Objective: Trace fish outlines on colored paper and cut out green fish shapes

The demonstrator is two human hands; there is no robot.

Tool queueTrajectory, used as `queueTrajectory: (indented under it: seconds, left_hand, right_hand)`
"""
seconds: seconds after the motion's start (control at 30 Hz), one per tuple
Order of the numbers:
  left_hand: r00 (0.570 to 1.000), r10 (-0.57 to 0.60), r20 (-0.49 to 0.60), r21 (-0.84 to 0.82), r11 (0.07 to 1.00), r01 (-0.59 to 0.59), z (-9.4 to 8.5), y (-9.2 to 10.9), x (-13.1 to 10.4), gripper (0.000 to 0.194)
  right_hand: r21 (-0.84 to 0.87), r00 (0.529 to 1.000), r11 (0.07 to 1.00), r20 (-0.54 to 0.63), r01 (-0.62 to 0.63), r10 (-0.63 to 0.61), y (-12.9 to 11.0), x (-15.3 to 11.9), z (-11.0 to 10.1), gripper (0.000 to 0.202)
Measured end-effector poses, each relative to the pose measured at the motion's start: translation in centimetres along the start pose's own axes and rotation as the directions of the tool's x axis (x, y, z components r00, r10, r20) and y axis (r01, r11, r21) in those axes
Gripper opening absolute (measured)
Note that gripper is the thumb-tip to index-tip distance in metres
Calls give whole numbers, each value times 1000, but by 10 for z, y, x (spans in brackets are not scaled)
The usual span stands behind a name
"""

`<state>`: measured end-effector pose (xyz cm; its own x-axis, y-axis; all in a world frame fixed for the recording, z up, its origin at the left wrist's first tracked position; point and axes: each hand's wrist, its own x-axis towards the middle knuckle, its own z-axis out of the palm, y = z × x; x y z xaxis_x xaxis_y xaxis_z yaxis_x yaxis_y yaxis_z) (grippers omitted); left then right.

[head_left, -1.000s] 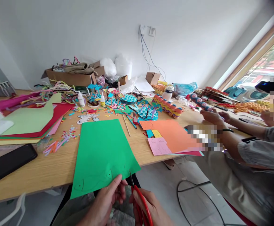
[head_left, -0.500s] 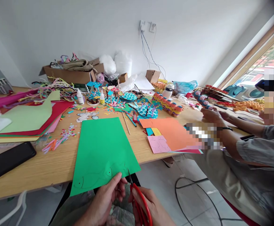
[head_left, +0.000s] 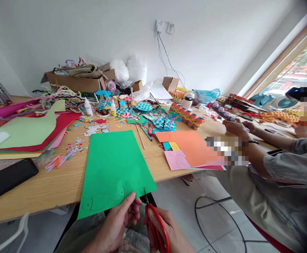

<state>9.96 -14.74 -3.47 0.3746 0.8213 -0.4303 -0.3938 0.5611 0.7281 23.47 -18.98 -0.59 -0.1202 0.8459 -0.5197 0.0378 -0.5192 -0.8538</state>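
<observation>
A sheet of green paper [head_left: 116, 161] with fish outlines drawn along its near edge overhangs the table's front. My left hand [head_left: 124, 212] pinches that near edge, thumb on top beside one drawn fish. In my right hand [head_left: 166, 225] is a pair of red-handled scissors [head_left: 157, 225]; fingers are in the loops. The blade tips reach the paper's near edge, right of the drawn fish and close to my left fingertips. Whether the blades are fully closed is hard to make out.
Coloured paper [head_left: 29, 131] and a black phone [head_left: 8, 179] lie left. Orange paper [head_left: 193, 147] with pink pieces lies right. Glue bottles [head_left: 88, 107], paper scraps and painted egg cartons [head_left: 187, 116] fill the back. At right sits another person [head_left: 282, 165] holding a painted egg-carton strip [head_left: 223, 112].
The view has shifted very slightly. Both hands, the scissors and the green paper keep nearly the same places relative to one another.
</observation>
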Motion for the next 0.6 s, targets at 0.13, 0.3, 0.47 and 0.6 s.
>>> queueTrajectory:
  seconds: [0.13, 0.3, 0.47, 0.6]
  left_hand:
    - [1000, -7, -6, -10, 1000, 7, 0, -1, 1, 41]
    - [1000, -14, -10, -18, 1000, 14, 0, -1, 2, 41]
    - [1000, -10, -9, -8, 1000, 10, 0, 0, 1, 42]
    - [1000, 2, -5, 8, 1000, -2, -1, -2, 1, 41]
  right_hand:
    - [5, 1000, 1000, -4, -11, 11, 1, 0, 0, 58]
    - [28, 1000, 1000, -16, -5, 5, 3, 1, 2, 60]
    - [42, 998, 997, 30, 61, -62, 9, 6, 4, 62]
    - [35, 998, 998, 25, 53, -54, 16, 10, 4, 58]
